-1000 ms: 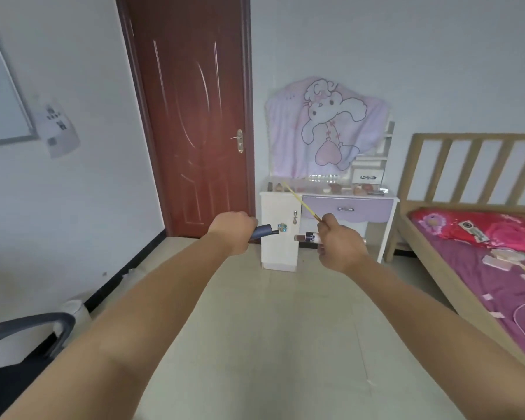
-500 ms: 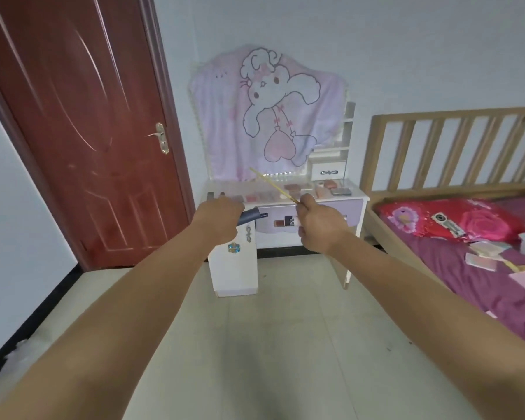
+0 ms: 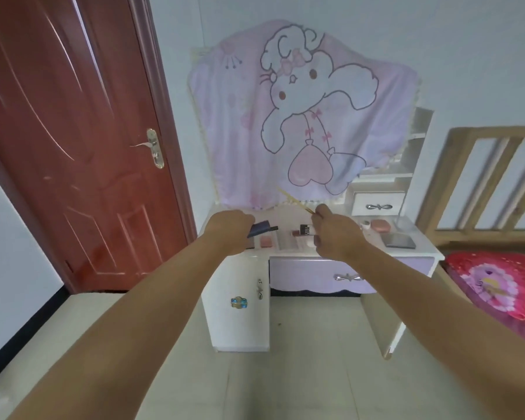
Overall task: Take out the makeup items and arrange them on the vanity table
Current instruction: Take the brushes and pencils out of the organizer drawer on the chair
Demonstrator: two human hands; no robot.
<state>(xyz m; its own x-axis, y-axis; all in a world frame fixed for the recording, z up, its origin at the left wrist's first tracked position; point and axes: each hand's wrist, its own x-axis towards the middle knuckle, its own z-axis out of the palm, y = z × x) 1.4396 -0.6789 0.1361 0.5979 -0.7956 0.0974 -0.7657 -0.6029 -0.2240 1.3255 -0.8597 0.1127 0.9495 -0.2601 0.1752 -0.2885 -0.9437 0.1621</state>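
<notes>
**Both hands extended over the vanity counter, each holding an item**

Both bare forearms reached forward from the lower edge of the view and converged above the white vanity counter [image 3: 419, 237] with its lilac drawer front.

The left hand [image 3: 229, 230] was held knuckles-up, its fingers curled round a dark navy, flat, tapering makeup item [image 3: 259, 229]. The item projected to the right of the fist and ended in a narrow dark tip, above the left end of the counter. Whether it touched the surface could not be determined.

The right hand [image 3: 335, 234] was also curled. Its thumb and fingertips pinched the lower end of a thin, pale yellow stick-shaped item [image 3: 294, 201], which slanted up and to the left in front of the pink cloth. A small black rectangular tube with a white label [image 3: 306, 229] showed just beside the left edge of this hand; whether the hand held it or it lay on the counter could not be determined.

On the counter lay several makeup items: a small pink rectangular compact [image 3: 266, 241] below the navy item, a rounded pink case [image 3: 380, 225] to the right of the right hand, and a flat dark grey square palette [image 3: 400, 240] near the right front corner.

Behind the counter hung a pink cloth printed with a white cartoon rabbit [image 3: 303, 113]. A red-brown wooden door [image 3: 73, 147] stood to the left and a wooden-slatted bed with a red floral cover [image 3: 497, 283] to the right.
</notes>
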